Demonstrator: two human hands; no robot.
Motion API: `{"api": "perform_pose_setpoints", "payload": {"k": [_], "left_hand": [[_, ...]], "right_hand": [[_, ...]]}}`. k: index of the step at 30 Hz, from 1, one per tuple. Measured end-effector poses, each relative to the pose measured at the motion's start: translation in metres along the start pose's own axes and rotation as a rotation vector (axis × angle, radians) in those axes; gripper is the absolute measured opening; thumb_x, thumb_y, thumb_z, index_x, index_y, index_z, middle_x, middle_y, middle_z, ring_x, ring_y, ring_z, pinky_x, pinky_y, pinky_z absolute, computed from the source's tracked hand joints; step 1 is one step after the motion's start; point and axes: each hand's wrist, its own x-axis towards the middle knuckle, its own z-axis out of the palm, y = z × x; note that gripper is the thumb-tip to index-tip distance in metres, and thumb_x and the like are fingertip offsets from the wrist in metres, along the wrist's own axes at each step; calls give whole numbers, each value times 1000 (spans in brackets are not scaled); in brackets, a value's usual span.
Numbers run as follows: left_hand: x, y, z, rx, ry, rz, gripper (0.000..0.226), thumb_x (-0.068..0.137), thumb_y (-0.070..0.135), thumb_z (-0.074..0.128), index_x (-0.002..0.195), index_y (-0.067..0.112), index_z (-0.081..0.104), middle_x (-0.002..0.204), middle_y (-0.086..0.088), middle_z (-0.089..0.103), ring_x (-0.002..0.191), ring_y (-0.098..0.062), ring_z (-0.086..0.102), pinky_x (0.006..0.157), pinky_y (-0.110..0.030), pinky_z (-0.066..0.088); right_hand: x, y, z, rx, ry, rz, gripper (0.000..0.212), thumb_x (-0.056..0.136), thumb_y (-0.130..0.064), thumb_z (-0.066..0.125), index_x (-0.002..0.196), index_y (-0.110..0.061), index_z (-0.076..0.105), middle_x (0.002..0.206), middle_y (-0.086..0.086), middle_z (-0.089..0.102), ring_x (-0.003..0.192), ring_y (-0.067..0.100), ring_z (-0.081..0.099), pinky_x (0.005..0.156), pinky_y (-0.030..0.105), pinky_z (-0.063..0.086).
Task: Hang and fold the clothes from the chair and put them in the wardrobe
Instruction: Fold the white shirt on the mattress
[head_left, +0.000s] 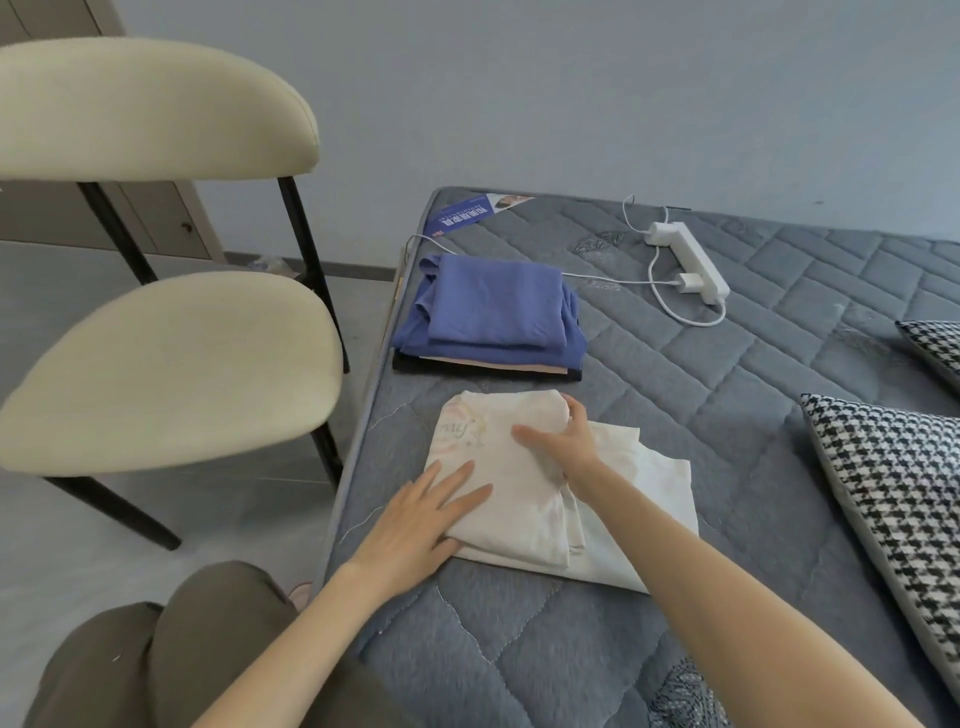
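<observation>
A white garment (519, 499) with a faint pastel print lies folded on the grey mattress (727, 415). My left hand (421, 519) presses flat on its near left corner, fingers straight. Spread across the top fold, my right hand (563, 441) has its fingertips at the far right corner. Behind it sits a stack of folded clothes (493, 317), blue on top with peach and black layers beneath. The cream chair (171, 374) to the left has nothing on its seat.
A white power strip (691, 260) with charger and cables lies at the back of the mattress. Houndstooth pillows (893, 519) sit at the right. A blue label (467, 213) marks the mattress corner. A wardrobe door (171, 223) shows behind the chair.
</observation>
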Motion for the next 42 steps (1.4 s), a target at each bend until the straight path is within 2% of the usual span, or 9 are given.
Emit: {"api": "perform_pose_setpoints", "payload": {"k": [6, 10, 17, 22, 26, 30, 33, 37, 42], "left_hand": [[-2, -5, 10, 259, 60, 83, 120, 61, -9, 74, 151, 39, 10, 156, 9, 27, 140, -23, 34, 102, -50, 43], [-7, -8, 4, 307, 135, 16, 121, 42, -12, 80, 146, 31, 35, 143, 2, 49, 127, -22, 52, 89, -49, 53], [-20, -20, 0, 306, 207, -72, 129, 42, -22, 67, 150, 34, 25, 153, -7, 33, 137, -29, 36, 96, -54, 46], [-17, -12, 4, 331, 143, 22, 115, 54, -6, 76, 150, 33, 25, 157, -4, 27, 141, -27, 31, 102, -58, 39], [-9, -11, 2, 319, 106, 7, 105, 58, 17, 83, 148, 30, 31, 154, -3, 33, 139, -26, 35, 104, -57, 38], [-5, -13, 4, 292, 81, -3, 108, 55, 17, 85, 148, 27, 31, 153, -5, 34, 137, -28, 39, 104, -54, 37], [-7, -11, 9, 177, 53, -15, 96, 74, 19, 73, 152, 28, 18, 159, -3, 18, 145, -26, 21, 112, -51, 29], [-6, -12, 7, -76, -14, -75, 70, 99, 23, 37, 146, 40, -12, 157, 11, -17, 144, -9, -19, 120, -39, -5], [-6, -10, 12, 80, -103, -88, 72, 77, 67, -1, 142, 44, -22, 152, 8, -29, 142, -14, -27, 118, -50, -11]], "right_hand": [[2, 4, 6, 9, -13, 9, 62, 90, -19, 64, 141, -28, 30, 129, 2, 48, 97, 15, 57, 68, 27, 50], [2, -7, 18, -12, -53, -97, 50, 96, -15, 53, 140, -27, 32, 124, 1, 50, 88, 5, 55, 64, 21, 48], [5, -26, 48, 30, -140, -212, 49, 95, -10, 53, 140, -24, 38, 134, 0, 48, 110, 12, 50, 76, 18, 45], [10, -11, 29, -71, -39, 37, 61, 97, -21, 54, 148, -26, 21, 133, 4, 46, 104, 20, 50, 84, 34, 47], [6, -4, 21, -94, 61, 158, 57, 89, -38, 63, 132, -18, 32, 124, 9, 53, 99, 25, 57, 75, 36, 51], [-4, 5, 28, -203, 0, 213, 60, 90, -49, 57, 128, -9, 32, 117, 2, 50, 105, 23, 54, 87, 39, 49], [-13, 3, 33, -222, 54, 78, 49, 94, -30, 58, 130, -8, 32, 113, 3, 47, 99, 18, 47, 84, 31, 41], [-14, 1, 32, -125, 129, -44, 38, 87, -12, 64, 119, -14, 44, 110, 0, 51, 96, 17, 51, 82, 29, 43], [-15, 12, 20, -229, 194, -41, 40, 80, 1, 65, 109, -19, 46, 117, 4, 54, 101, 18, 51, 93, 35, 46]]}}
